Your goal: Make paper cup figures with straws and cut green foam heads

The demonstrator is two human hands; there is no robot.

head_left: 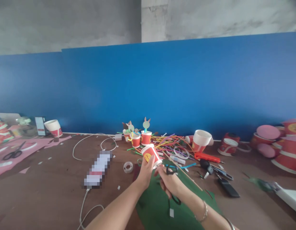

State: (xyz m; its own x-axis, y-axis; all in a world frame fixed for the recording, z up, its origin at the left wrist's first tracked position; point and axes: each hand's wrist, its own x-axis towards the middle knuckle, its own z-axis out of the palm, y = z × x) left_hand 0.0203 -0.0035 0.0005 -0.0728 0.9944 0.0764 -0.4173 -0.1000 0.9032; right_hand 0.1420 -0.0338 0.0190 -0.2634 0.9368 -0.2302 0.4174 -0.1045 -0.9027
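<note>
My left hand (146, 171) is wrapped round a red paper cup (150, 154) with a yellow print and white rims, held tilted above the table. My right hand (167, 180) is closed close beside the cup's lower right end, its fingertips near or touching the rim. Black scissors (172, 170) are in the right hand, with the handle loops showing above and below it; the blades are hidden. Beneath both hands lies a green sheet (157, 204). Just behind stand red paper cups (146, 138) with rabbit-like paper heads on straws or sticks.
Colourful pipe cleaners or strips (172, 143) lie tangled behind my hands. To the right are a stack of white cups (202, 138), an orange tool (207, 157) and keys (206, 167). A tape roll (128, 167) and a cabled phone (98, 169) lie leftward. A blue panel (148, 89) stands behind.
</note>
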